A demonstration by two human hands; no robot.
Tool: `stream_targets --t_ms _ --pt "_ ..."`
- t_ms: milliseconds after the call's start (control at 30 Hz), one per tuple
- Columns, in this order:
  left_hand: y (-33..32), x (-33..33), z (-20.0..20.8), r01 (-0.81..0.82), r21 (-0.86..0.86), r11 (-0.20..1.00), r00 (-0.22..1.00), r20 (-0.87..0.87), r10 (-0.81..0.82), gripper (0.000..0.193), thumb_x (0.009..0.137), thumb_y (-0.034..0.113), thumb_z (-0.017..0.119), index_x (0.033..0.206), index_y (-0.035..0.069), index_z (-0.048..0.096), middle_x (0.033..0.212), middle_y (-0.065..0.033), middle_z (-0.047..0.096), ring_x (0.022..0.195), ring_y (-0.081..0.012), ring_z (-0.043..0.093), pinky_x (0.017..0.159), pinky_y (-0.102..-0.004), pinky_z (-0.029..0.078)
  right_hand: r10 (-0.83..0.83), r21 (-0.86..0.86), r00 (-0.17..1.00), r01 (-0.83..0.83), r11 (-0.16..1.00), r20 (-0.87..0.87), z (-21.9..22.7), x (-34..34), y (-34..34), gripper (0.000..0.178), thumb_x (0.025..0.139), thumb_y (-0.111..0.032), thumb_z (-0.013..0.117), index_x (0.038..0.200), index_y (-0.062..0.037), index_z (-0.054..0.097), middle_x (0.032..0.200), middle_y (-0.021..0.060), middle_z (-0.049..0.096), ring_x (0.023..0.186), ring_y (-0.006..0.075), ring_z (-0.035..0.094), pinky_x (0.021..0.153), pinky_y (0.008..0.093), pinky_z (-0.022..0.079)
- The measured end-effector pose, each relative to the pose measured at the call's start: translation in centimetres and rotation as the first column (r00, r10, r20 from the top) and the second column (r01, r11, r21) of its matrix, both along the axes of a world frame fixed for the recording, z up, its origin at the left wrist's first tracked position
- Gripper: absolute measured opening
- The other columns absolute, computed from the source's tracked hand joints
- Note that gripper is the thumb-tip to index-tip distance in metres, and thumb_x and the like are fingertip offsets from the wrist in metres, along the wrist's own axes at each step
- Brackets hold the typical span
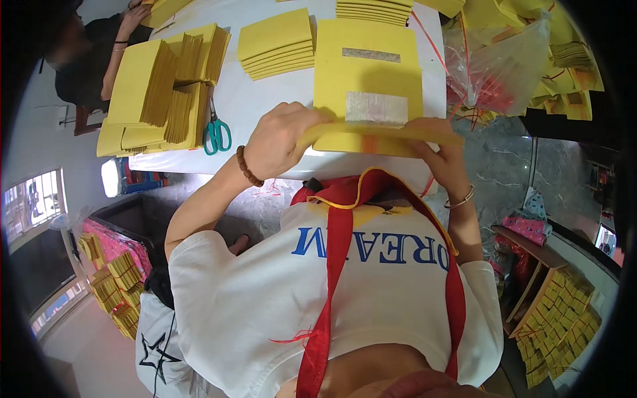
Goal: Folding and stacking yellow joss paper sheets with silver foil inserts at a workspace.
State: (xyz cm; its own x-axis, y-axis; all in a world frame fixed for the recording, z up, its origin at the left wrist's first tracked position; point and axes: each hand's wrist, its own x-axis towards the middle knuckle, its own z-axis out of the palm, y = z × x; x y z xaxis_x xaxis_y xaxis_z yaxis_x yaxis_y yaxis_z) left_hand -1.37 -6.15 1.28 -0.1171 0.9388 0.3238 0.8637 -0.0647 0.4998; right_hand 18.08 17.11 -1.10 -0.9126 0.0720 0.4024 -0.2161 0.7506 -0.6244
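Note:
A sheaf of yellow paper is held up at the table's near edge, seen almost edge-on and slightly bowed. My left hand closes round its left end, and my right hand grips the right end with the thumb underneath. Just beyond it lies yellow paper with two silvery rectangles on it. Its lower part is partly hidden by the held sheaf. Left of my left hand, scissors with teal handles rest beside stacks of folded yellow paper.
A fanned yellow stack lies farther back on the white table. A clear plastic bag and more yellow paper are at the right. Another person's arm reaches in at far left. Yellow bundles stand low on the right.

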Motion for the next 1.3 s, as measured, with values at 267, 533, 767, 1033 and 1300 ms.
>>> stream_targets --t_ms 267,533,767,1033,1300 --pt "2.9 -2.0 -2.4 -0.175 -0.284 0.943 0.695 0.643 0.323 0.024 0.088 0.019 0.055 0.094 -0.003 0.061 0.062 -0.0042 0.057 0.056 -0.0081 0.051 0.052 -0.0261 0.043 -0.308 -0.770 0.932 0.336 0.542 0.190 1.7 -2.5 -3.1 0.033 0.084 -0.014 0.062 0.115 -0.0035 0.055 0.086 0.0026 0.063 0.082 0.0080 0.058 0.068 0.0209 0.046" --pt "3.7 -2.5 -2.2 -0.122 -0.434 0.893 0.448 0.779 0.440 0.021 0.086 0.015 0.058 0.102 0.001 0.056 0.063 0.0005 0.054 0.050 -0.0045 0.044 0.046 -0.0204 0.037 -0.310 -0.573 0.879 0.472 0.670 0.362 -0.4 -2.7 -1.0 0.032 0.084 -0.016 0.062 0.114 -0.0049 0.060 0.059 -0.0073 0.043 0.053 0.0011 0.034 0.047 0.0192 0.027" --pt "4.0 -3.1 -2.1 -0.093 -0.496 0.863 0.414 0.769 0.487 0.026 0.085 0.019 0.061 0.105 0.003 0.054 0.073 0.0013 0.058 0.054 -0.0029 0.048 0.046 -0.0172 0.036 -0.403 -0.552 0.846 0.532 0.642 0.348 -1.4 -3.5 -1.2 0.032 0.081 -0.017 0.063 0.111 -0.0061 0.063 0.054 -0.0064 0.039 0.049 0.0016 0.029 0.043 0.0213 0.024" --pt "4.2 -2.7 -0.4 -0.162 -0.520 0.839 0.322 0.776 0.543 0.029 0.083 0.019 0.065 0.100 0.003 0.048 0.068 -0.0033 0.055 0.051 -0.0051 0.044 0.046 -0.0214 0.036 -0.461 -0.459 0.804 0.594 0.661 0.376 -0.4 -3.6 -1.7 0.032 0.080 -0.015 0.063 0.109 -0.0042 0.063 0.058 -0.0033 0.047 0.050 0.0030 0.032 0.044 0.0220 0.028" --pt "6.6 0.0 2.6 -0.147 0.025 0.989 0.978 -0.144 0.149 0.031 0.080 0.018 0.061 0.107 0.005 0.053 0.104 -0.0119 0.054 0.097 -0.0291 0.047 0.082 -0.0379 0.034 -0.461 -0.413 0.776 0.624 0.664 0.431 -0.3 -3.7 -1.8 0.031 0.080 -0.014 0.063 0.108 -0.0030 0.063 0.063 0.0011 0.055 0.052 0.0036 0.037 0.047 0.0219 0.032"
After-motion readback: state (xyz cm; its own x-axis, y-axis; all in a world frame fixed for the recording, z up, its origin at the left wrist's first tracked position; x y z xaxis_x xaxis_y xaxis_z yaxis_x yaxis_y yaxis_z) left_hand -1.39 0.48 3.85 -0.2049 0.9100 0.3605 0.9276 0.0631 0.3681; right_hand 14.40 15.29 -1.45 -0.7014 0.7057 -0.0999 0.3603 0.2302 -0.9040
